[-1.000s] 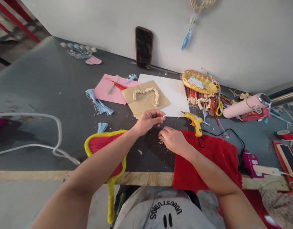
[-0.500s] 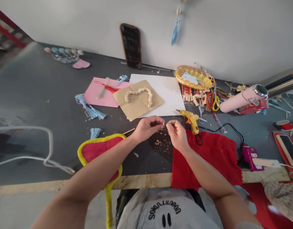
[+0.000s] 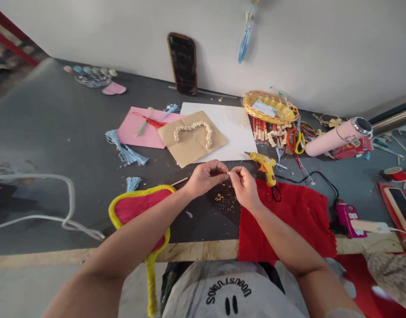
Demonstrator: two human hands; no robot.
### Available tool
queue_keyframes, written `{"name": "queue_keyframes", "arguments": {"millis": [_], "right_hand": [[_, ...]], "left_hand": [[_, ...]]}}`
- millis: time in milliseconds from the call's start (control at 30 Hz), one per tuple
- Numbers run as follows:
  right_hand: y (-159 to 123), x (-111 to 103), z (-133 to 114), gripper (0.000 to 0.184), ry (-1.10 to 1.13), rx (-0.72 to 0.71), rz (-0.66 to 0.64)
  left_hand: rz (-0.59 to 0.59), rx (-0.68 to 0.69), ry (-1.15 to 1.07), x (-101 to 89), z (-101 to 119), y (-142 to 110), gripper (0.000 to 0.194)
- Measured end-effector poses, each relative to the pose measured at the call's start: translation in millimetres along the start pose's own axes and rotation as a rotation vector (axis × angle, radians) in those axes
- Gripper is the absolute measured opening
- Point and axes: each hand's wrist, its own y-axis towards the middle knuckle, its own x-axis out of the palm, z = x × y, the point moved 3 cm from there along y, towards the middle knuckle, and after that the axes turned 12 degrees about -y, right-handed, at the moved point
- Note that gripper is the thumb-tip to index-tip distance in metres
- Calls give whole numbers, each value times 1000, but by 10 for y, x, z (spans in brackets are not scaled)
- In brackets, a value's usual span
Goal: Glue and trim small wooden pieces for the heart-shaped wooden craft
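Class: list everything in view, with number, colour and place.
small piece: at least one, pale, centre
fragments: many, tan, below centre
sheets: three, brown, white, pink, centre back
knobbly strand: one, cream, on brown sheet
tassels: several, mostly blue, left and wall
glue gun: one, yellow, right of centre
basket: one, yellow, near wall
scissors: at least one, red-yellow handles, beside basket
bottle: one, pink, right
phones: two, dark-screened, wall and right
cloth: one, red, right front
fan shape: one, pink, yellow rim, left front
cable: one, white, left
table: one, grey, beneath
other clutter: uncounted, mixed, mostly right
shirt: one, grey, bottom
left hand: one, bare, centre
right hand: one, bare, centre
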Motion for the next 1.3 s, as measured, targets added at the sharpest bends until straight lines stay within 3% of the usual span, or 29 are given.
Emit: {"name": "queue_keyframes", "arguments": {"millis": [333, 1300], "right_hand": [[-2, -30, 16, 22, 82, -1, -18], [-3, -35, 38, 19, -11, -29, -48]], "left_hand": [[0, -4, -25, 1, 17, 0, 22], [-12, -8, 74, -21, 19, -2, 20]]}}
